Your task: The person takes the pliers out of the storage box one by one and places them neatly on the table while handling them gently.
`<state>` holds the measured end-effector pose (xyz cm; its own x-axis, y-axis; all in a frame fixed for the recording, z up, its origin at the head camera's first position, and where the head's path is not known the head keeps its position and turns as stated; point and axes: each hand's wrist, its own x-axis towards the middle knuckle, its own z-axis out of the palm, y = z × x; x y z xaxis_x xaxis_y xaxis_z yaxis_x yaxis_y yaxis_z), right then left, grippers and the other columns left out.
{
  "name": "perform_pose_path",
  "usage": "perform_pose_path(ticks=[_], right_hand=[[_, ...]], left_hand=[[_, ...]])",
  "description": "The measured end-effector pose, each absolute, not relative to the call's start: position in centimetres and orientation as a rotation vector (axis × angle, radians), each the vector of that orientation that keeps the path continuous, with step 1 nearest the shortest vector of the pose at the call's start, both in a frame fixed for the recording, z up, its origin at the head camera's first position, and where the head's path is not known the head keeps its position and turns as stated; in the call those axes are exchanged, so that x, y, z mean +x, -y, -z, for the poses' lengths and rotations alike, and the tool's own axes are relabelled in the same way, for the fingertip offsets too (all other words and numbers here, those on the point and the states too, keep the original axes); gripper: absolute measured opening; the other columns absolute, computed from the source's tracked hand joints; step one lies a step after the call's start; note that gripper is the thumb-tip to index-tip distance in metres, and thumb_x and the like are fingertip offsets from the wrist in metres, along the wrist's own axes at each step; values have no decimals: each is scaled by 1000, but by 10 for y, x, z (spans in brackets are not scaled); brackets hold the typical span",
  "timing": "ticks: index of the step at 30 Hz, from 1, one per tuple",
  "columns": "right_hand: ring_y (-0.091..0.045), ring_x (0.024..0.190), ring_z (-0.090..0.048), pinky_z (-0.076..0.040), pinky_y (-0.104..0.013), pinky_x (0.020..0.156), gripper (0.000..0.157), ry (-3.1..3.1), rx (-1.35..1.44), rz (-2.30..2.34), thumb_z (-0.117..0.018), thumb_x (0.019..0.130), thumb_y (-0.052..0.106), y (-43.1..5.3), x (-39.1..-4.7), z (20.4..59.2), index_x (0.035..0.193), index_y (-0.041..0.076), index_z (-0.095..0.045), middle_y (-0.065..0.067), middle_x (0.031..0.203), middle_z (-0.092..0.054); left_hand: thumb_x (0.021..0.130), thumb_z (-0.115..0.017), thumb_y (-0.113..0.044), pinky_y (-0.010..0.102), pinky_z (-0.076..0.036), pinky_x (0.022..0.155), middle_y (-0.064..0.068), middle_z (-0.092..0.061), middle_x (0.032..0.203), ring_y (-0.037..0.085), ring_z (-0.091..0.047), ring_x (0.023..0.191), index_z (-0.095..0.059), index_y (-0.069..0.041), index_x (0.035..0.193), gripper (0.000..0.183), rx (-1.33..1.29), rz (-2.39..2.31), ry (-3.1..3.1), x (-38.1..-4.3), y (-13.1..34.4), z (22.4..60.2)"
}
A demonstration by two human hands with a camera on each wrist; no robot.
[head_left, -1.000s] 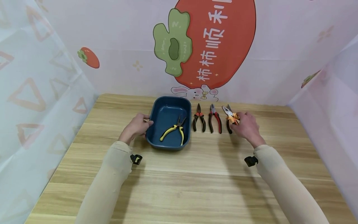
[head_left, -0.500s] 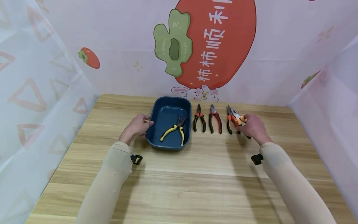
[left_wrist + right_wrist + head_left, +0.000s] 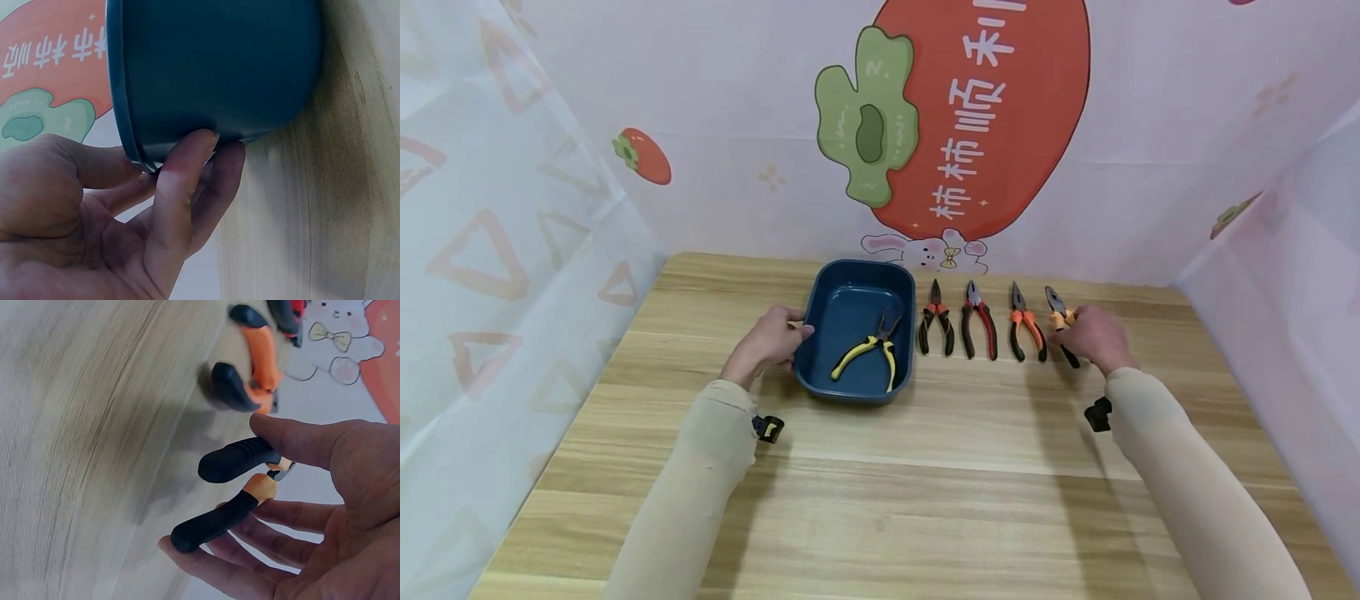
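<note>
In the head view my left hand (image 3: 769, 337) grips the left wall of a dark blue rectangular tray (image 3: 801, 367). The left wrist view shows the thumb at the rim and fingers against the outer wall (image 3: 219, 69). Yellow-handled pliers (image 3: 850, 357) lie spread inside the tray. At the right end of a row of pliers, my right hand (image 3: 1097, 333) holds pliers with light-orange and black handles (image 3: 1056, 302). In the right wrist view, the thumb lies on one handle (image 3: 237, 461) and fingers on the other. My right hand hides part of these pliers in the head view.
Between tray and right hand lie needle-nose pliers with black-orange handles (image 3: 936, 321), combination pliers with red-black handles (image 3: 977, 325) and needle-nose pliers with orange-black handles (image 3: 1024, 325). All rest on the wooden table (image 3: 880, 500) before a printed backdrop (image 3: 722, 200).
My right hand has moved right with the light-orange-handled pliers, from over the orange-black needle-nose pliers to beside them. Those now show whole. The left hand and tray have stayed put.
</note>
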<state>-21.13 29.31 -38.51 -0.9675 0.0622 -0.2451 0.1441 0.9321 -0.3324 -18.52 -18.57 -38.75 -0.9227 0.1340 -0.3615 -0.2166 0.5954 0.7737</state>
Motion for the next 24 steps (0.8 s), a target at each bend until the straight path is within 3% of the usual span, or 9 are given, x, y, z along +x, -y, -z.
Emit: perform_pose_path(ticks=[6,13,24], right_hand=[[-13,51,-37,-33,-27,47,42,-2808,213,519,-72,90,28,-300,-220,391,66,11,-42,2,57,-36],[-19,58,-45,-39,-30,49,40,-2790,247,457,-70,92,33,-302,-228,395,73,6,-49,-5,65,-45],[-20,57,-46,-39,-31,49,38,-2775,255,395,-66,95,34,-297,-235,397,74,5,-52,-5,64,-46]], left_hand=[[109,-48,-14,38,-61,59,27,-64,108,18,-61,58,-38,3,154,50,-72,-1256,-2441,-185,185,388],[108,-48,-13,38,-61,59,27,-64,109,21,-63,62,-38,4,154,49,-69,-1251,-2452,-185,186,389],[108,-48,-13,44,-62,61,29,-64,115,27,-66,65,-39,4,153,49,-56,-1258,-2459,-184,187,387]])
